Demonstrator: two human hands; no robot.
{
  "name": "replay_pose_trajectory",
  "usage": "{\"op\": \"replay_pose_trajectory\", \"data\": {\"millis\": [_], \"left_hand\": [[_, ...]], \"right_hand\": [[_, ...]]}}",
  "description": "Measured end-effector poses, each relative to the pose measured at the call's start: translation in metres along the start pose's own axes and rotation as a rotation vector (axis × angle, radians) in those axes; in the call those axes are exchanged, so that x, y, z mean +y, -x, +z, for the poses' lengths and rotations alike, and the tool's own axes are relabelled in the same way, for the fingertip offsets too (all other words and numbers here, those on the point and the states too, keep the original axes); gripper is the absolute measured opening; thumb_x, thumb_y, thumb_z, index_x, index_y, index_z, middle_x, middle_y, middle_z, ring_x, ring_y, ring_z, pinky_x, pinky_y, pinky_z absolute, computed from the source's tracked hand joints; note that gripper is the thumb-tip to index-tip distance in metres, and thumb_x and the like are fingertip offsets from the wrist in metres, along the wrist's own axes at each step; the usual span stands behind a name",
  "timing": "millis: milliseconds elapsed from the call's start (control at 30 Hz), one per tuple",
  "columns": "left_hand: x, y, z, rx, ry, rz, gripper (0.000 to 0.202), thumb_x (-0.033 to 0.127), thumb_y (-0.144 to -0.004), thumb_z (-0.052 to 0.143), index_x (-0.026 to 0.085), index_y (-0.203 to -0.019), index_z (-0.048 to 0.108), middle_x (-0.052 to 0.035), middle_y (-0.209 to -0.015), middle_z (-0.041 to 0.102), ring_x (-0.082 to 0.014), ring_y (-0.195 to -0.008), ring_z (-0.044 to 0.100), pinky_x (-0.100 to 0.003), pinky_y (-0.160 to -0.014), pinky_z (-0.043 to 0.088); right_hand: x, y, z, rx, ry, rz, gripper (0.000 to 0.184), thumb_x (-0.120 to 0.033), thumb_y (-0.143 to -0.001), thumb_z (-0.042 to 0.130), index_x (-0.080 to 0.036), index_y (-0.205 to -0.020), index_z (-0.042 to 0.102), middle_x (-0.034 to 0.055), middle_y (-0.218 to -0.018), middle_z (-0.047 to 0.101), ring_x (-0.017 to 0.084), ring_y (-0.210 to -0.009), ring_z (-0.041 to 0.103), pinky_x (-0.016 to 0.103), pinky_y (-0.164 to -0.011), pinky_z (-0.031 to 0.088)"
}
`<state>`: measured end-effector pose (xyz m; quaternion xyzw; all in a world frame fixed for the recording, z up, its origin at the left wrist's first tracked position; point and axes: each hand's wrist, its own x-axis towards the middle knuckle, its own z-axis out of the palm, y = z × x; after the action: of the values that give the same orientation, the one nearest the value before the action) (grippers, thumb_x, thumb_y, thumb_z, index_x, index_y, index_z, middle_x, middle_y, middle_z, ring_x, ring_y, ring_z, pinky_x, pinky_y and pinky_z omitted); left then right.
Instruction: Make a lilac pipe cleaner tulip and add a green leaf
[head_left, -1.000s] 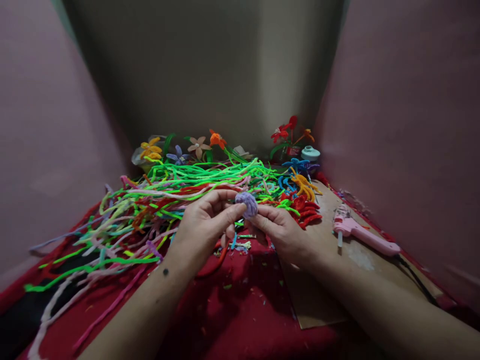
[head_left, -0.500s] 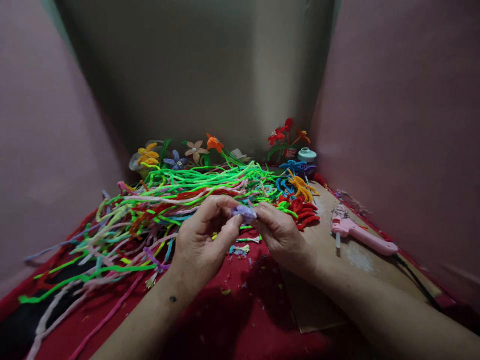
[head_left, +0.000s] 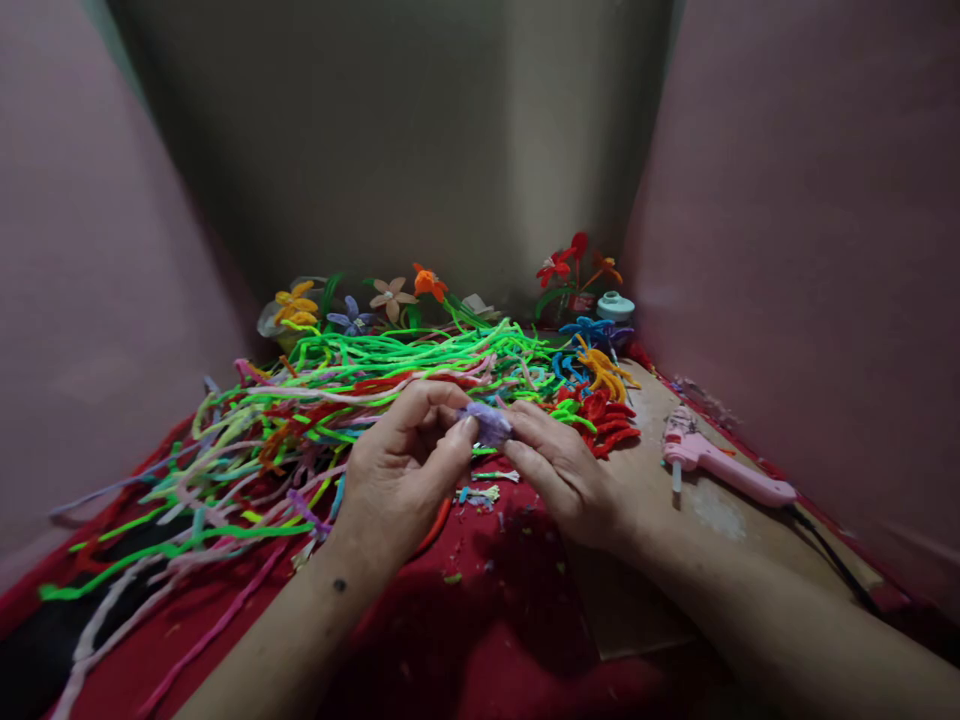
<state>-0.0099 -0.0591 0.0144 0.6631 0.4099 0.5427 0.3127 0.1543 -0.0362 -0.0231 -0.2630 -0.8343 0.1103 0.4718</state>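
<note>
Between my two hands is a small fuzzy lavender piece of bent pipe cleaner (head_left: 491, 425), partly hidden by fingertips. My left hand (head_left: 409, 460) pinches its left side between thumb and fingers. At its right side, my right hand (head_left: 562, 465) grips it with thumb and forefinger. Both hands hover over the near edge of a heap of pipe cleaners (head_left: 420, 350) in green, pink, red, yellow and other colours. Red pipe cleaner petals (head_left: 604, 425) lie just beyond my right hand.
A pink glue gun (head_left: 727, 470) with a black cord rests on a cardboard sheet (head_left: 645, 500) at right. Pipe cleaner flowers (head_left: 394, 297) and a pale blue bottle (head_left: 615, 307) stand along the back. Orange pieces (head_left: 600, 372) lie nearby. Scraps dot the red cloth (head_left: 480, 590).
My fingers have shifted slightly around the lavender piece, and more of it shows now. A red-orange strand has come into view beside my left wrist.
</note>
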Motion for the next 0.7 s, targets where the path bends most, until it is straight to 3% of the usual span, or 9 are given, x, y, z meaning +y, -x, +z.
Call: {"op": "replay_pose_trajectory", "data": {"millis": [167, 300, 500, 700], "left_hand": [[-0.004, -0.002, -0.005, -0.034, 0.023, -0.026, 0.008, 0.027, -0.081, 0.057, 0.021, -0.085, 0.054, 0.0064, -0.054, 0.052, -0.0084, -0.041, 0.050, -0.020, -0.041, 0.041], [-0.004, -0.004, -0.006, -0.039, 0.037, -0.056, 0.008, 0.027, -0.081, 0.057, 0.021, -0.085, 0.053, 0.0067, -0.052, 0.052, -0.0087, -0.039, 0.050, -0.020, -0.039, 0.041], [-0.004, -0.004, -0.002, -0.011, 0.054, -0.090, 0.009, 0.028, -0.080, 0.057, 0.021, -0.083, 0.051, 0.0066, -0.049, 0.053, -0.0087, -0.037, 0.049, -0.019, -0.037, 0.040], [-0.003, -0.003, 0.003, 0.028, 0.046, -0.130, 0.011, 0.028, -0.079, 0.058, 0.021, -0.082, 0.051, 0.0074, -0.045, 0.051, -0.0092, -0.035, 0.047, -0.019, -0.035, 0.039]], "right_hand": [[0.001, -0.002, 0.002, -0.039, 0.004, 0.035, 0.030, -0.019, -0.089, 0.044, -0.015, -0.117, 0.053, 0.0110, -0.099, 0.060, 0.020, -0.093, 0.055, 0.036, -0.082, 0.047], [0.004, 0.000, 0.010, 0.071, -0.048, 0.076, 0.032, -0.015, -0.088, 0.046, -0.016, -0.120, 0.048, 0.0121, -0.109, 0.060, 0.018, -0.099, 0.057, 0.034, -0.087, 0.046], [0.009, 0.001, 0.012, 0.116, -0.002, 0.098, 0.012, -0.015, -0.088, 0.048, -0.017, -0.097, 0.056, 0.0056, -0.083, 0.061, 0.015, -0.074, 0.056, 0.029, -0.070, 0.047], [0.011, 0.000, 0.012, 0.088, 0.092, 0.064, 0.016, -0.015, -0.090, 0.043, -0.015, -0.089, 0.060, 0.0060, -0.076, 0.056, 0.016, -0.070, 0.052, 0.029, -0.065, 0.045]]}}
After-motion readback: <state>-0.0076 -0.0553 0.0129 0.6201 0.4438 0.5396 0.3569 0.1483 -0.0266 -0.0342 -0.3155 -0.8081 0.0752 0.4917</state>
